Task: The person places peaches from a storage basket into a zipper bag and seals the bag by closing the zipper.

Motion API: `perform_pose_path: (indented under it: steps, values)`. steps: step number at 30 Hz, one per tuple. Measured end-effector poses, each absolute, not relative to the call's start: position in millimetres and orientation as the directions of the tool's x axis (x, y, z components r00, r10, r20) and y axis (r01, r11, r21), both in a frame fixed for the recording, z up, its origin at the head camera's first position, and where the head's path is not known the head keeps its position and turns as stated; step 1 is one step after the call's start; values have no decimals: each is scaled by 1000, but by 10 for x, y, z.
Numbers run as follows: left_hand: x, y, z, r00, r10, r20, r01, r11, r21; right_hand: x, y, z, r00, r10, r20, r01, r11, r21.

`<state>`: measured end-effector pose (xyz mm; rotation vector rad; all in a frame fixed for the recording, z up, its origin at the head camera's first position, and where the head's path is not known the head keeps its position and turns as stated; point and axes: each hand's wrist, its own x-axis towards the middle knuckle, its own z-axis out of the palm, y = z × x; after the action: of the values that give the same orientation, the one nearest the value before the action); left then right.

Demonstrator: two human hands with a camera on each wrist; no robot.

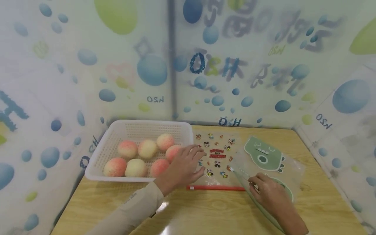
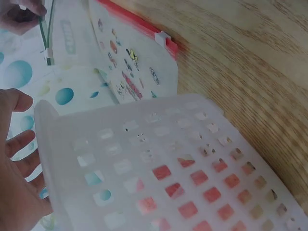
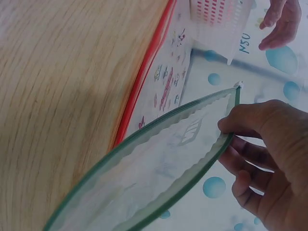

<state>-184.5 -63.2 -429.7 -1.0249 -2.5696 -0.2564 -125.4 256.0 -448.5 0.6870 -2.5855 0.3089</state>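
My right hand (image 1: 271, 194) pinches one edge of the mouth of a clear slider bag (image 3: 178, 195) with a green zip. In the right wrist view that mouth gapes wide, with the white slider (image 3: 238, 84) at its far end. Green cartoon prints (image 1: 264, 156) show on the clear plastic beside this hand. My left hand (image 1: 183, 166) hovers by the right side of a white plastic basket (image 1: 152, 123), fingers spread and slightly bent, holding nothing. Several pink and pale yellow peaches (image 1: 127, 149) lie in the basket. Whether the left fingers touch its rim I cannot tell.
A clear bag (image 1: 215, 169) with small cartoon prints and a red zip (image 1: 217, 188) lies flat between the basket and the green-zip bag. All of it is on a wooden table (image 1: 205, 212). Bubble-patterned walls (image 1: 199, 107) stand behind and at both sides.
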Motion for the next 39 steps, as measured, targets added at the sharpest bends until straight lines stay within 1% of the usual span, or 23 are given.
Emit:
perform_pose_path:
  steps: [3, 5, 7, 9, 11, 14, 17, 21, 24, 28, 33, 36, 39]
  values:
    - [-1841, -583, -4297, -662, 635, 398, 695, 719, 7, -1243, 2526, -4484, -798, -409, 444, -499, 860, -106]
    - [-1846, -544, -4283, -647, 637, 419, 697, 717, -16, -1235, 2506, -4487, -800, -407, 441, -497, 861, -108]
    - [-1857, -499, -4262, -634, 633, 445, 694, 719, -34, -1238, 2498, -4503, -783, -417, 462, -516, 850, -107]
    - [-1865, -453, -4242, -625, 629, 462, 695, 718, -36, -1250, 2498, -4520, -747, -437, 500, -554, 826, -105]
    - [-1861, -407, -4217, -630, 628, 456, 694, 719, -32, -1262, 2498, -4537, -710, -457, 535, -590, 801, -99]
    - [-1847, -344, -4200, -638, 637, 432, 697, 717, -28, -1268, 2485, -4547, -684, -470, 558, -615, 783, -95]
    - [-1823, -301, -4194, -626, 661, 415, 711, 702, -46, -1264, 2454, -4553, -686, -472, 553, -611, 787, -87]
    - [-1786, -253, -4205, -568, 708, 419, 759, 648, -66, -1262, 2418, -4565, -682, -479, 552, -610, 789, -69]
    - [-1758, -202, -4211, -538, 735, 414, 793, 607, -47, -1262, 2400, -4569, -675, -481, 559, -612, 789, -60]
    - [-1721, -117, -4214, -527, 752, 397, 806, 590, -47, -1262, 2377, -4561, -662, -489, 568, -623, 781, -53]
    - [-1694, -19, -4262, -509, 762, 400, 799, 591, -107, -1261, 2335, -4531, -657, -499, 565, -627, 778, -42]
    - [-1669, 12, -4308, -503, 772, 388, 806, 581, -110, -1260, 2313, -4521, -659, -506, 556, -628, 778, -35]
    - [-1643, 31, -4354, -504, 786, 358, 817, 568, -99, -1260, 2302, -4524, -646, -518, 561, -640, 767, -29]
